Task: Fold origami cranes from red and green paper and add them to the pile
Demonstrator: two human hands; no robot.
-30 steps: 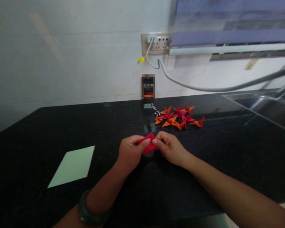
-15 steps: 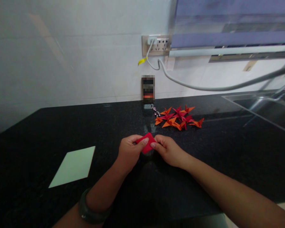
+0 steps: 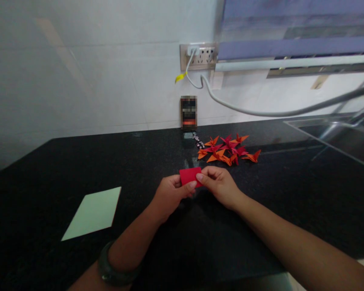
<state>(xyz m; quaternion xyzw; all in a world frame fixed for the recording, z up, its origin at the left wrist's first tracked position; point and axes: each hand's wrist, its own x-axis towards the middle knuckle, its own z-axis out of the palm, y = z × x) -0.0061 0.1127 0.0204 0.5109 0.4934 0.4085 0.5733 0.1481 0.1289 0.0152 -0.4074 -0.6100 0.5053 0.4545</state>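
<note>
A small folded piece of red paper [image 3: 188, 176] is held between my two hands, above the dark countertop. My left hand [image 3: 172, 197] pinches its lower left part, thumb on top and fingers underneath. At the right edge, my right hand [image 3: 219, 184] grips the paper between thumb and fingers. Just beyond my hands lies a cluster of several orange and red origami cranes [image 3: 228, 150]. Off to the left, a pale green sheet of paper [image 3: 93, 214] rests flat on the counter.
A phone-like device [image 3: 189, 112], its screen blurred, leans upright against the wall, with a beaded strap [image 3: 198, 141] before it. A white cable [image 3: 245, 110] runs from the wall socket [image 3: 200, 56] to the right. At the far right is a sink [image 3: 330, 145].
The red paper has turned from a tilted, diamond-like position to lie level, its long edge facing away. My hands have shifted their grip on it; the cranes and green sheet stay put.
</note>
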